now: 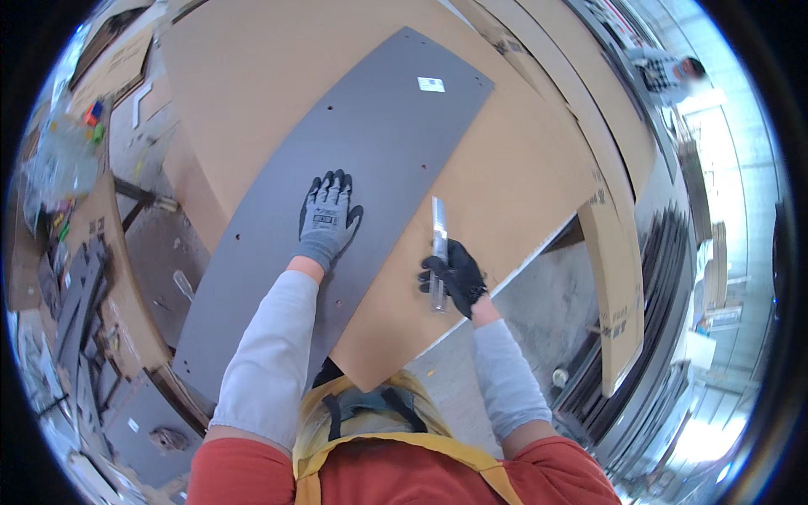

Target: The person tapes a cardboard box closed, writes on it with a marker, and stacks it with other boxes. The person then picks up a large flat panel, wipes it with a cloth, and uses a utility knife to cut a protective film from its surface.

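A long grey panel [379,145] with one curved edge and several small holes lies on a cardboard sheet [505,164]. Near its far end the panel bears a white label [431,84]. My left hand [327,218], in a grey and black glove, rests flat on the panel with its fingers apart. My right hand [453,271], in a black glove, is closed around a narrow, shiny, clear strip-like tool [439,221], whose exact kind I cannot tell. It points away from me, to the right of the panel's straight edge.
At the right stand a cardboard-wrapped piece [609,297] and a stack of dark strips [656,271]. Dark offcuts [82,284] and clear plastic bags [69,154] lie at the left. Another person [663,76] is at the far right.
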The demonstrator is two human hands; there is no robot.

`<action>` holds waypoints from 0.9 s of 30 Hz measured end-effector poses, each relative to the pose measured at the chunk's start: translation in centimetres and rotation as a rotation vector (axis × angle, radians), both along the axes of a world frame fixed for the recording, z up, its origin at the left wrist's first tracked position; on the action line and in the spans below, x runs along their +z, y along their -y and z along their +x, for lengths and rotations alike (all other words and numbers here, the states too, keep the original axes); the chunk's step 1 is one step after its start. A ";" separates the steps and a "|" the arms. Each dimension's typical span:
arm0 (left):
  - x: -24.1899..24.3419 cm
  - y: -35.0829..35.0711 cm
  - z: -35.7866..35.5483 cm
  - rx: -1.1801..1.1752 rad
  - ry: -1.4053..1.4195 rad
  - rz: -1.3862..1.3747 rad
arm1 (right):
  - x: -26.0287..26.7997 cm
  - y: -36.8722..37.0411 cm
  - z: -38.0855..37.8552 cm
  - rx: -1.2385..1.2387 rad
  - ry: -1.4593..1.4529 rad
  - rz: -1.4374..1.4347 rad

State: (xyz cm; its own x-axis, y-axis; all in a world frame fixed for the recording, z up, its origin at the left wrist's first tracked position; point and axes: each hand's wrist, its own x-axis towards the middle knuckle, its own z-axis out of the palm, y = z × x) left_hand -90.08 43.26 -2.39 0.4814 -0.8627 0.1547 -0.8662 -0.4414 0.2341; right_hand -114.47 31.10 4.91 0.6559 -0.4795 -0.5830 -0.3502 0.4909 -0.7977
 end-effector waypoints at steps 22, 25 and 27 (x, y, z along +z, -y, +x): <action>-2.5 -35.9 -3.5 0.877 0.076 0.144 | -4.5 0.4 14.9 0.725 -0.707 -1.052; -2.4 -36.8 -3.8 0.869 0.083 0.145 | -2.5 0.0 15.8 0.823 -0.727 -1.021; -2.2 -36.2 -3.7 0.863 0.099 0.154 | -2.0 -0.1 16.0 0.774 -0.751 -1.023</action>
State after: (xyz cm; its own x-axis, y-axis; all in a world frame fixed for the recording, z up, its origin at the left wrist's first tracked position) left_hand -93.75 79.42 -4.56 0.9652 -0.2195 0.1425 -0.2297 -0.9715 0.0593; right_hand -98.45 31.21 2.90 0.6389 -0.5612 -0.5261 -0.7322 -0.6534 -0.1922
